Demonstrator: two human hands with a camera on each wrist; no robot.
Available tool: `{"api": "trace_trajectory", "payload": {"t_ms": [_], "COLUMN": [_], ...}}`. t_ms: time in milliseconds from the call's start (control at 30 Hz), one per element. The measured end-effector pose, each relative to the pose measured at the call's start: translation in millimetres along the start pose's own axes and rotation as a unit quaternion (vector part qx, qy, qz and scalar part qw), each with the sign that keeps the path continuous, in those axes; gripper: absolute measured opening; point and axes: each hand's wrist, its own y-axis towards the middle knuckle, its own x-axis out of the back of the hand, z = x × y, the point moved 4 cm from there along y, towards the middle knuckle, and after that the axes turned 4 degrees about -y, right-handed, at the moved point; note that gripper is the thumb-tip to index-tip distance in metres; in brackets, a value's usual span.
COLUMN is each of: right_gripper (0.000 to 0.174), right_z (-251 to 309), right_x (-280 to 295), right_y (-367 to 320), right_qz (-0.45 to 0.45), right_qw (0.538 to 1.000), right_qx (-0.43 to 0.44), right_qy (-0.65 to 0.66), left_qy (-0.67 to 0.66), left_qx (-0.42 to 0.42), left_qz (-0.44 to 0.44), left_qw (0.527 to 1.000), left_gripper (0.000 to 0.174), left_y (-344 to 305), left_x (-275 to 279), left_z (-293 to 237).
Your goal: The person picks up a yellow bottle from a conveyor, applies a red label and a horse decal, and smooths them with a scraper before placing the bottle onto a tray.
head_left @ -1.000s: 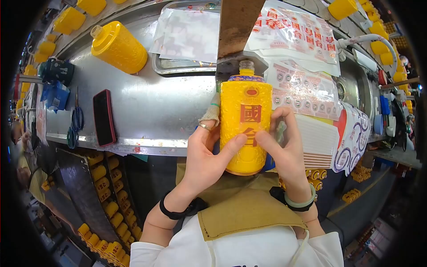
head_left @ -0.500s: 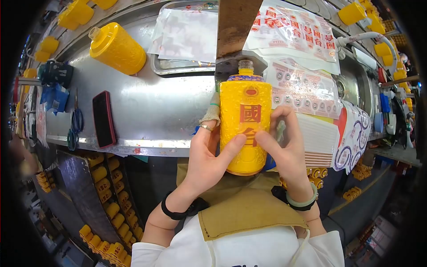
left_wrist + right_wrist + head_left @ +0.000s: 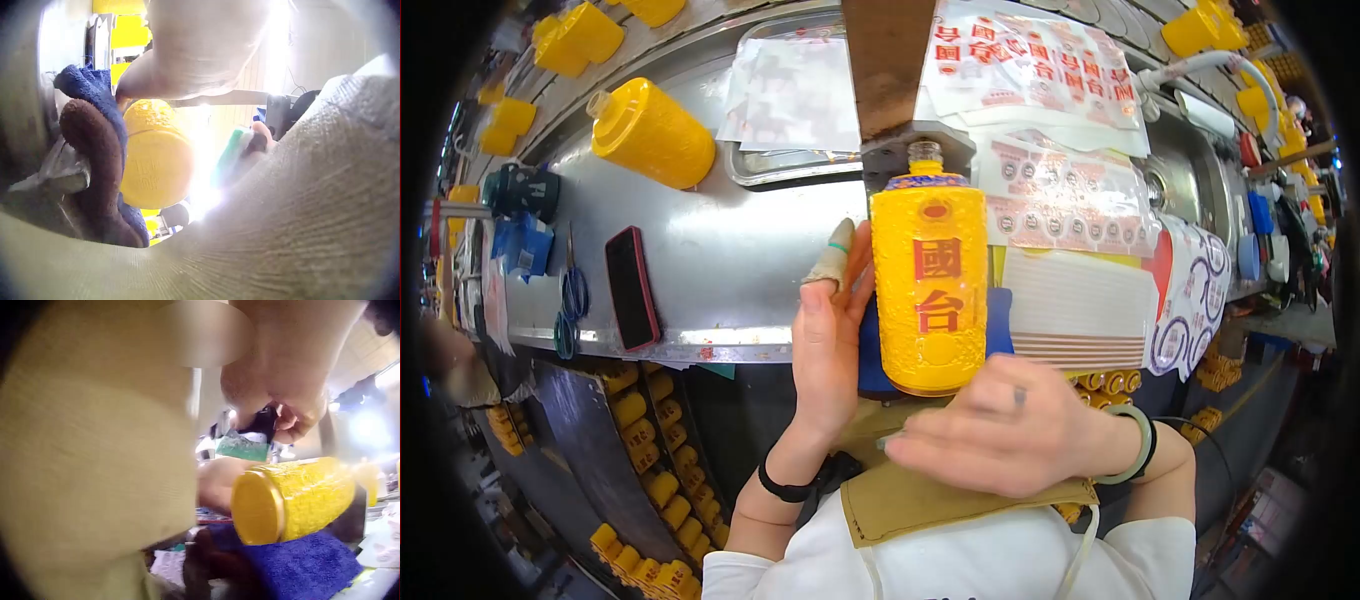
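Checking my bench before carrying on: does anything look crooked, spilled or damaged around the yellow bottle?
Nothing stands out. The yellow bottle lies straight on the blue cloth, its red characters in line down the middle; no spill or crack shows. The left hand rests beside it.

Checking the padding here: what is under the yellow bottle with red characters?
A blue cloth lies under the yellow bottle, showing at both its sides. The bottle covers the cloth's middle; what supports the cloth cannot be made out.

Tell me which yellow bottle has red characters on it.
The front bottle, beside the left hand on the blue cloth; the rear bottle, on its side, shows none.
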Motion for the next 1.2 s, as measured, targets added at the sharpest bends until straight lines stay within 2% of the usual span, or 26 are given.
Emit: {"api": "trace_trajectory", "payload": {"t_ms": [33, 100, 167, 233, 267, 300, 367, 400, 467, 500, 533, 567, 633, 667, 700, 767, 833, 900, 967, 1033, 1100, 1200], "right_gripper": [0.026, 0.029, 0.033, 0.034, 0.034, 0.031, 0.03, 0.027, 0.027, 0.026, 0.025, 0.025, 0.027, 0.025, 0.025, 0.024, 0.027, 0.031, 0.031, 0.027, 0.023, 0.024], "right_z": [-6, -53, -87, -86, -80, -76, -63, -66, -83, -90, -93, -93, -93, -93, -94, -93, -91, -86, -84, -79, -80, -83], "right_x": [-1, 2, 9, 15, 12, 1, -24, -27, -29, -27, -20, -15, -16, -17, -18, -15, -5, 2, 7, 13, 11, 13], "right_y": [-3, -12, -25, -30, -32, -29, -27, -30, -45, -51, -53, -55, -58, -59, -59, -57, -57, -52, -49, -39, -35, -34], "right_qz": [-0.004, -0.1, -0.298, -0.406, -0.407, -0.457, -0.402, -0.352, -0.352, -0.347, -0.354, -0.356, -0.365, -0.366, -0.365, -0.379, -0.357, -0.304, -0.316, -0.212, -0.229, -0.254], "right_qw": [1.0, 0.967, 0.897, 0.836, 0.828, 0.804, 0.799, 0.844, 0.835, 0.826, 0.812, 0.811, 0.782, 0.775, 0.775, 0.826, 0.839, 0.884, 0.881, 0.944, 0.939, 0.939], "right_qx": [-0.006, -0.226, -0.324, -0.368, -0.382, -0.348, -0.368, -0.372, -0.407, -0.438, -0.448, -0.448, -0.438, -0.438, -0.438, -0.373, -0.367, -0.323, -0.306, -0.228, -0.238, -0.226], "right_qy": [0.0, -0.066, -0.038, 0.018, 0.054, 0.154, 0.255, 0.157, 0.115, 0.07, 0.123, 0.124, 0.251, 0.272, 0.273, 0.188, 0.184, 0.146, 0.171, 0.108, 0.099, 0.05], "left_qy": [0.016, 0.046, 0.121, 0.168, 0.212, 0.255, 0.268, 0.305, 0.344, 0.402, 0.459, 0.461, 0.653, 0.679, 0.679, 0.706, 0.705, 0.702, 0.693, 0.682, 0.671, 0.652], "left_qx": [-0.011, -0.029, -0.066, -0.096, -0.126, -0.155, -0.176, -0.199, -0.221, -0.228, -0.234, -0.234, -0.241, -0.204, -0.204, -0.201, -0.193, -0.186, -0.169, -0.157, -0.144, -0.172], "left_qz": [0.0, 0.008, 0.007, 0.01, 0.009, 0.009, 0.015, 0.025, 0.035, 0.06, 0.086, 0.088, 0.174, 0.182, 0.181, 0.199, 0.201, 0.208, 0.209, 0.202, 0.193, 0.202], "left_qw": [1.0, 0.998, 0.99, 0.981, 0.969, 0.954, 0.947, 0.931, 0.912, 0.885, 0.853, 0.852, 0.696, 0.682, 0.681, 0.649, 0.652, 0.655, 0.669, 0.685, 0.701, 0.711], "left_gripper": [0.071, 0.072, 0.071, 0.073, 0.076, 0.078, 0.083, 0.083, 0.083, 0.083, 0.084, 0.084, 0.086, 0.083, 0.083, 0.078, 0.074, 0.07, 0.063, 0.06, 0.058, 0.066], "left_y": [0, 0, -2, -7, -10, -12, -13, -14, -16, -18, -18, -19, -23, -23, -23, -25, -26, -28, -30, -32, -33, -35], "left_x": [1, 0, -1, -3, -4, -5, -7, -10, -14, -19, -24, -26, -40, -47, -50, -54, -56, -58, -58, -59, -57, -53], "left_z": [0, 0, -4, -7, -9, -11, -9, -11, -14, -16, -19, -25, -32, -35, -37, -37, -37, -37, -36, -34, -32, -26]}}
